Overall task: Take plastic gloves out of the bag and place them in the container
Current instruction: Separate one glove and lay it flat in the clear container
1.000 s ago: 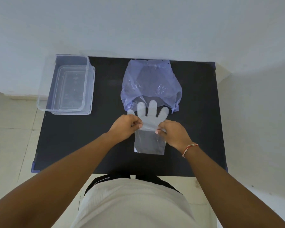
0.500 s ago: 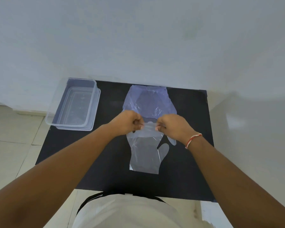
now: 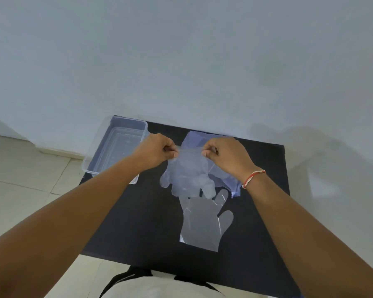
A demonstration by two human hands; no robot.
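Above the black table point(image 3: 138, 211), both hands' fingers point(image 3: 174, 152) pinch a thin, crinkled clear glove point(image 3: 186, 177) by its cuff.

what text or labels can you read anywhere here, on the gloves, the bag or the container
None: no readable word, number, brand or sign shows in this view.
Held glove: clear plastic, no print visible.
Glove on the table: plain, only creases.
Bag: bluish film, no marking visible.
Container: clear; faint moulded dots on its floor, too small to read as text.
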